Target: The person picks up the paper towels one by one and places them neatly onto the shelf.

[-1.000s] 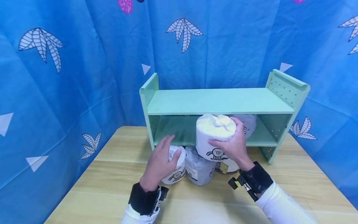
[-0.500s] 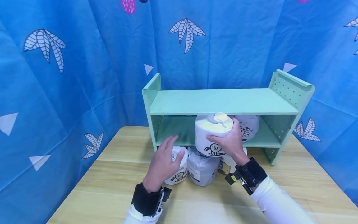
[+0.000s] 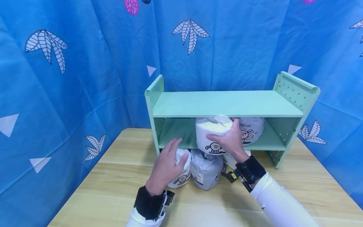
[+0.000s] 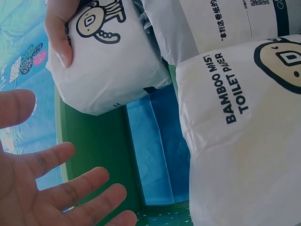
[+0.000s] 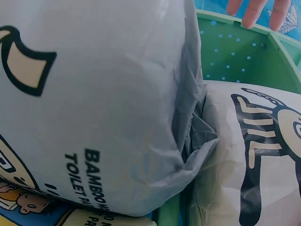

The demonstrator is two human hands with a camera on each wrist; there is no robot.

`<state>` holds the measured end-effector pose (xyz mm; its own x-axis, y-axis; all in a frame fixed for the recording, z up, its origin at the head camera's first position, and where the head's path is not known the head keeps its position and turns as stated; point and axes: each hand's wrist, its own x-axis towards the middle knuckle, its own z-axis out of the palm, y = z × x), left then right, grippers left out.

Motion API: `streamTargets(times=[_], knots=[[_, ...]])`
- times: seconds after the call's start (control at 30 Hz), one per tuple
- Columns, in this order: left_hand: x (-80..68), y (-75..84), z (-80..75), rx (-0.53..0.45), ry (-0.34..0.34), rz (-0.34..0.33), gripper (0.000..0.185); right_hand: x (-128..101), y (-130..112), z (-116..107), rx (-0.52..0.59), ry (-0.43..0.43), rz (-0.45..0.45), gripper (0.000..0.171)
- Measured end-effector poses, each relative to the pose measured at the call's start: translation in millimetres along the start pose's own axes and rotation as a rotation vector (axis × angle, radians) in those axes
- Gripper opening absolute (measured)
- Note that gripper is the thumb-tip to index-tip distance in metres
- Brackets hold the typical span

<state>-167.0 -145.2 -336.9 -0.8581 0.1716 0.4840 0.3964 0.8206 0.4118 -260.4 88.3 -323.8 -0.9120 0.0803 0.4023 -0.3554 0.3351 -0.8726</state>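
Blue curtain backdrop [image 3: 107,50], white leaf & triangle prints; wood-grain tabletop [image 3: 99,189] in front. On it, 1 mint-green two-tier shelf unit [image 3: 224,104], perforated side panels.

Toilet-paper rolls, wrapped, cartoon-printed, 5 visible:
1. Held roll [image 3: 209,134]: white wrap, gathered top facing up; at front opening of lower tier, left of no. 2. Base vs. tier: contact can't be told from these angles.
2. Shelf roll [image 3: 253,127]: lower tier, right portion, partly behind R hand.
3. Left table roll [image 3: 185,173]: upright on tabletop, before shelf.
4. Middle table roll [image 3: 206,173]: greyish wrap, w/ white label, just beside no. 3.
5. Right table roll [image 3: 230,161]: mostly hidden by R wrist & no. 1.

R hand [image 3: 229,138]: grasping no. 1, thumb on near side. L hand [image 3: 166,168]: released, fingers spread, overlapping no. 3 in head view. Black wrist straps [image 3: 250,168], white sleeves [image 3: 283,201], both arms.
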Motion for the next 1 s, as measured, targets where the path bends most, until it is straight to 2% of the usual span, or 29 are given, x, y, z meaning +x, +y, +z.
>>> streamTargets(times=[0.4, 0.7, 1.0], knots=[[-1.5, 0.4, 0.9, 0.000, -0.001, 0.000, 0.061, 6.6, -2.9, 8.3, -0.059, -0.022, 0.057, 0.109], [-1.4, -0.5, 1.8, -0.006, 0.012, 0.017, 0.061, 17.4, -7.3, 11.3, -0.131, -0.039, 0.021, 0.093], [-0.1, -1.6, 1.9, -0.004, 0.000, 0.012, 0.061, 25.8, -9.8, 11.7, -0.160, -0.080, 0.051, 0.079]])
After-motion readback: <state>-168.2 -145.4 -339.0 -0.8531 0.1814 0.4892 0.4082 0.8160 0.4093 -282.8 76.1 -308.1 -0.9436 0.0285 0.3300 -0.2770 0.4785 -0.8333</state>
